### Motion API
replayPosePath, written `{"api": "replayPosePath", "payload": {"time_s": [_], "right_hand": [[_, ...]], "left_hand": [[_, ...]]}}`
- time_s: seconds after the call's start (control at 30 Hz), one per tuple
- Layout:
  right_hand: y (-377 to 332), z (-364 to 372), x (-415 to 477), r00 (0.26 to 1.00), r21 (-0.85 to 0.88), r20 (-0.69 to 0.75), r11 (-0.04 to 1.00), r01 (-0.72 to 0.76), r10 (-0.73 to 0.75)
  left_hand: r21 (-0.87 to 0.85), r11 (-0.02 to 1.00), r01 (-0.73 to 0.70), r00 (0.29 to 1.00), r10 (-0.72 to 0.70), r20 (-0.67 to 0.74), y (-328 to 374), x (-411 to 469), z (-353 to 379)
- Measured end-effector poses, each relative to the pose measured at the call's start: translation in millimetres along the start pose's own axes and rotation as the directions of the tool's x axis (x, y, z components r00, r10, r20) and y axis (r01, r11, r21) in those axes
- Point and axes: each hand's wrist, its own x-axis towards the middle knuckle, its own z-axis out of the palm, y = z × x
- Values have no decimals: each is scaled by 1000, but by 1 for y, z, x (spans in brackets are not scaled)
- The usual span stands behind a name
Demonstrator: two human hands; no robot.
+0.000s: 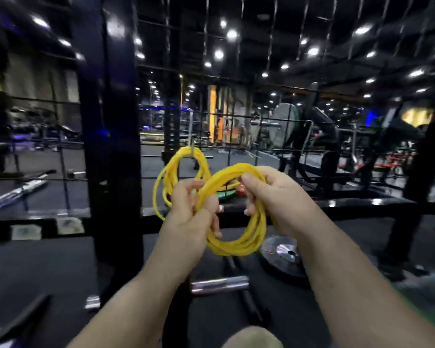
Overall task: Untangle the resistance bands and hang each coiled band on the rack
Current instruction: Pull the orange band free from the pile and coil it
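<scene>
Both grips are closed on the yellow coiled band (239,243): my left grip (194,222) has its fingers curled round the band's left side, and my right grip (274,197) pinches the upper right arc. The loop stands roughly upright between them. A second yellow coil (171,172) hangs from a hook (191,149) on the wire rack (228,144), just beyond and up-left of the held band. In my judgement the left grip is nearer the rack, so the loop's top must go forward and upward.
</scene>
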Motion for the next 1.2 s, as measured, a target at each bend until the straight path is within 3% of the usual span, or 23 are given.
{"api": "replayPosePath", "payload": {"time_s": [0.23, 0.4, 0.6, 0.77, 0.9, 1.03, 1.2], "right_hand": [[-33, 51, 48, 989, -103, -24, 984, 146, -149], [-40, 63, 74, 964, -204, -189, 968, 149, -188], [-14, 70, 89, 965, -332, -257, 943, -30, -60], [-6, 69, 92, 967, -314, -256, 946, -77, -7], [1, 72, 90, 971, -335, -239, 936, -106, 24], [17, 81, 77, 971, -384, -236, 922, -55, -40], [34, 88, 63, 973, -351, -227, 935, -41, -42]], "left_hand": [[197, 979, -47, 944, 108, -312, 16, 48, -47], [402, 915, -28, 936, 165, -310, 21, 83, -56], [722, 687, 77, 941, 190, -281, -4, 88, -53], [688, 712, 144, 940, 119, -320, -14, 88, -52], [699, 708, 102, 941, 158, -298, -18, 84, -53], [692, 719, 61, 951, 168, -259, -32, 72, -48], [661, 749, 47, 937, 197, -289, -56, 55, -47]]}}
